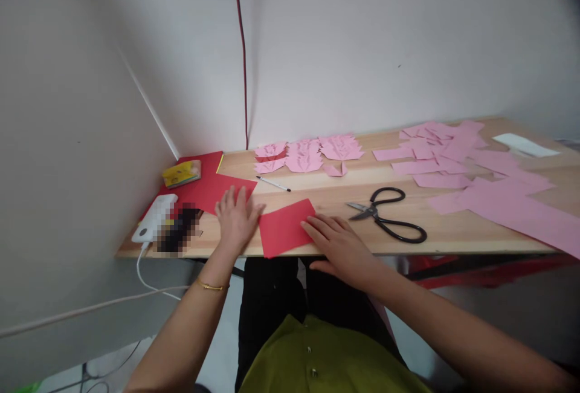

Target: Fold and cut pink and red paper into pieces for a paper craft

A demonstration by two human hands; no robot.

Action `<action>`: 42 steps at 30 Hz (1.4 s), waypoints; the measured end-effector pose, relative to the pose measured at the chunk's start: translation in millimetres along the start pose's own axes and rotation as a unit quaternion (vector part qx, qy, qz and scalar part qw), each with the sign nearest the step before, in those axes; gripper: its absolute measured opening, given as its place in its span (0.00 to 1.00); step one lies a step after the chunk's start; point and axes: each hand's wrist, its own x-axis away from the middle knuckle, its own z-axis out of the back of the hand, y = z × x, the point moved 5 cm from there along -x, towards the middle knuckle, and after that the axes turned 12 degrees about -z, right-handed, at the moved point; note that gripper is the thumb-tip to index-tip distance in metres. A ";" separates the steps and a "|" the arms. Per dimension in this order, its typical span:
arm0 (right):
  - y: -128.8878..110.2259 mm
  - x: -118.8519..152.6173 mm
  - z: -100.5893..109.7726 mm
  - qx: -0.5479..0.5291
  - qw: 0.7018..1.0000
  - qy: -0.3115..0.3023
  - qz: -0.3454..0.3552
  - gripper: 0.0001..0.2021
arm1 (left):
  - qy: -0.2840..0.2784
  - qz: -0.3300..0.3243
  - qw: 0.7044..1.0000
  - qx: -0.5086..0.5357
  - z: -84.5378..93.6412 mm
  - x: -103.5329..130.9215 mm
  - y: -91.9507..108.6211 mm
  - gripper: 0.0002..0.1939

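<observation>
A red paper rectangle (284, 228) lies at the front edge of the wooden table (317, 190). On its right side rest the fingers of my right hand (338, 248), stretched out flat. My left hand (235, 217) is spread over the near corner of a larger red sheet (212, 190), just left of the rectangle. Black-handled scissors (374, 211) lie with parted blades to the right of my right hand. Beyond my left hand is a thin pen (273, 184).
Cut pink paper shapes (304, 156) sit in rows by the wall. Pink scraps (439, 151) and a large pink sheet (521, 205) cover the right side. At left are a yellow packet (182, 173) and a white power bank (154, 217) with a cable. A dark red cord (243, 54) runs down the wall.
</observation>
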 end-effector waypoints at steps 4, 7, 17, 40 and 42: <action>0.3 10.0 3.5 -0.019 1.000 0.005 -0.013 0.23 | -0.128 0.045 0.990 -0.036 -3.4 19.8 -16.3 0.40; 2.7 14.9 7.7 -0.059 0.998 0.000 0.019 0.16 | -0.125 0.015 0.991 -0.033 4.4 39.1 -16.2 0.39; 10.6 -57.2 56.0 -0.148 0.978 0.110 -0.099 0.09 | -0.055 -0.199 0.977 0.043 27.0 106.6 23.4 0.21; 36.6 -2.7 18.4 -0.264 0.952 -0.153 0.022 0.15 | -0.033 -0.129 0.921 0.366 37.7 77.4 73.1 0.12; 44.6 -0.6 20.1 -0.283 0.952 -0.111 -0.043 0.14 | -0.051 -0.085 0.905 0.415 37.8 70.6 68.5 0.19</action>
